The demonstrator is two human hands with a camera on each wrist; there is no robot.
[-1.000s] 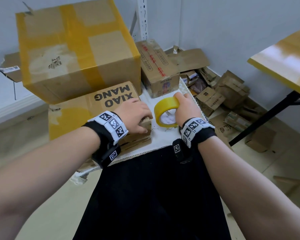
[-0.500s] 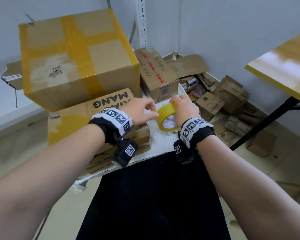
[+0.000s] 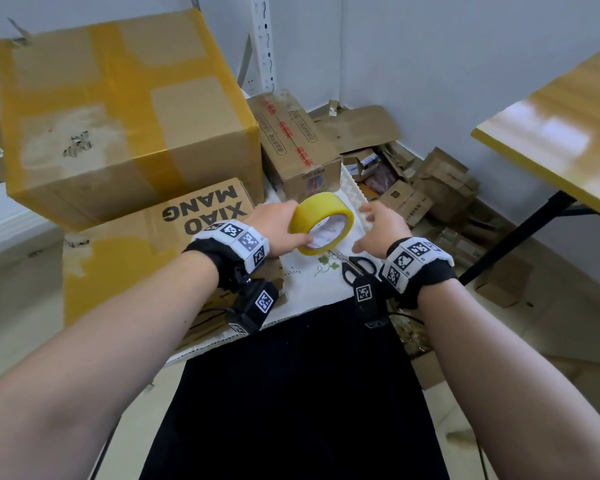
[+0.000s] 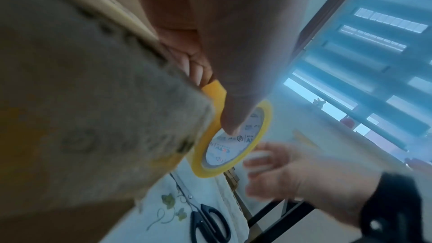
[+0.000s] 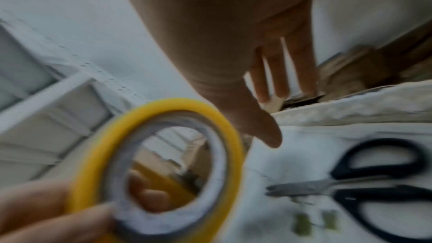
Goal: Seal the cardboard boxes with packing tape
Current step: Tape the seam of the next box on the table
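- The yellow tape roll (image 3: 321,225) is gripped by the left hand (image 3: 278,230); beside it, the right hand (image 3: 383,230) is held with fingers spread.
- Left of the roll, "XIAO MANG" is printed on a box (image 3: 146,251).

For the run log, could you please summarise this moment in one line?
left hand: holds yellow packing tape roll | right hand: open, empty | black-handled scissors: on cloth

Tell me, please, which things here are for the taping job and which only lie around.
For the job:
- tape roll, held by the left hand
- right hand, open beside it
- XIAO MANG box
- scissors on the white cloth

Lying about:
- big taped box
- small cartons on the floor
- yellow table
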